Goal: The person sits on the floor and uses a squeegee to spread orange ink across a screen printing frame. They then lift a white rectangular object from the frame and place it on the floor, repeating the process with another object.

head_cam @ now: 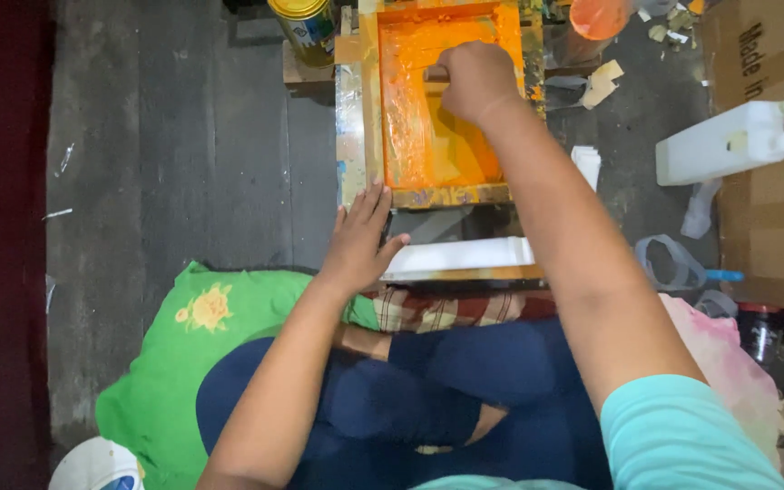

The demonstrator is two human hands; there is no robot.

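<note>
Your right hand (475,80) was clenched into a fist inside the screen-printing frame (437,100), its fingers (461,95) wrapped tight around a handle (435,73), only a short stub of which showed at the left of the fist. The fist sat in the upper part of the frame, over mesh covered with orange ink (419,127).

Your left hand (357,238) lay flat and released, fingers (369,201) spread and straight, their tips touching the near left corner of the frame's wooden border; the thumb pointed toward a stack of white sheets (460,258) just beside it. That hand grasped nothing.

The frame lay on the dark floor (183,163) in front of your crossed legs, with the white stack between it and your knees. A green cushion (174,363) lay under your left side. A yellow-lidded tin (306,25) stood just beyond the frame's far left corner, a white plastic jerrycan (723,141) lay well to the right beside a cardboard box (773,181), and an orange-stained cup (597,18) stood past the frame's far right corner.
</note>
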